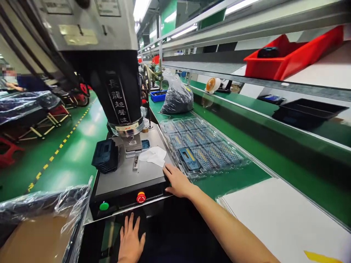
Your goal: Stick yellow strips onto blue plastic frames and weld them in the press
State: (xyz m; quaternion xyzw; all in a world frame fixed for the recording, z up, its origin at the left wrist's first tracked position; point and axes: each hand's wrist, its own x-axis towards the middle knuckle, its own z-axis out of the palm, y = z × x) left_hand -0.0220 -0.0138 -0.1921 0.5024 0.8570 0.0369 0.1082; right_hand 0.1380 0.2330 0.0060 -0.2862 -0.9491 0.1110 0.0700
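Note:
My left hand (131, 239) is low in front of the machine, its fingers spread over the dark front and holding nothing. Up on the right front corner of the machine base (123, 182) rests my right hand (178, 181), fingers stretched along the edge and thumb apart. On the base, a white cloth (153, 156) lies beside a metal fixture (134, 143) under the black ultrasonic head (122, 91). A stack of dark plastic housings (105, 155) stands at the base's left. A green button (104, 206) and a red emergency stop (141, 197) sit on its front.
Right of the machine, a clear blister tray (205, 144) holds several parts, with one dark blue housing (189, 159) on top. Behind are a filled plastic bag (178, 95) and a blue bin (158, 96). A plastic-lined box (41, 233) stands left; white sheets (274, 215) lie right.

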